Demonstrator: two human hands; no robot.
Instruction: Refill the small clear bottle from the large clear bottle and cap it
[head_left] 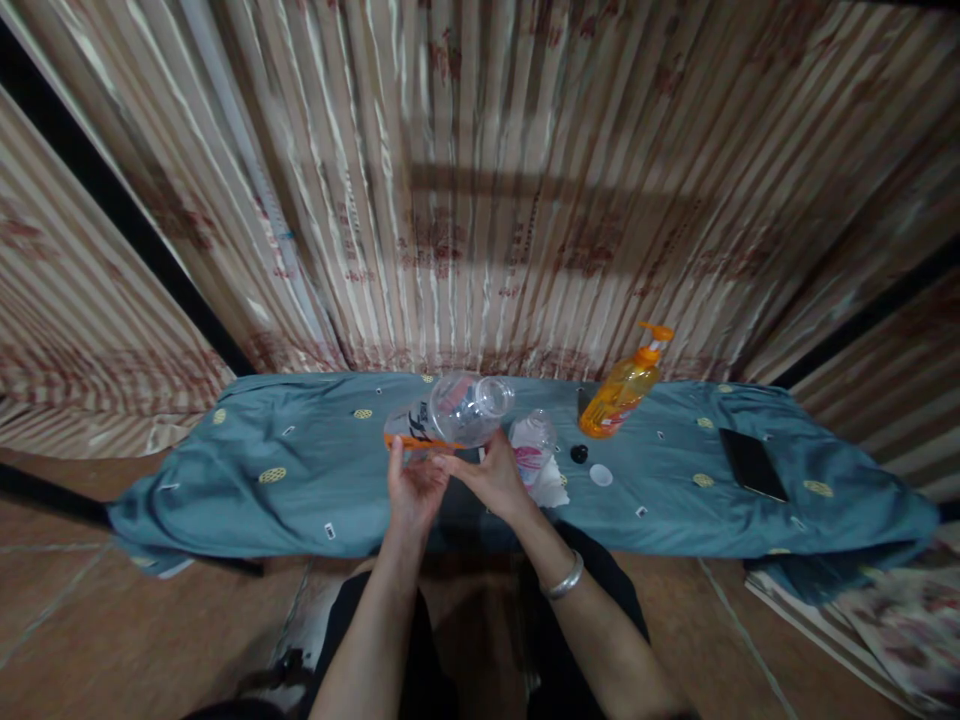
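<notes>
A clear plastic bottle (463,408) with an orange and grey printed label lies tilted on its side in front of me, its open mouth pointing right. At its label end, my left hand (414,490) holds it from below, with the thumb up on the orange band. My right hand (496,478) grips the underside nearer the neck, its thumb reaching left toward the other hand; some of its fingers are hidden by the bottle. Just right of that hand is a second clear bottle (534,440) with a pink print, beside a crumpled white tissue (551,487).
A black cap (579,454) and a white round lid (600,475) lie on the teal cloth (300,500) covering the bench. Behind them stands an orange pump bottle (621,392). Farther right is a flat black phone-like object (753,464). A striped curtain (480,200) hangs at the back.
</notes>
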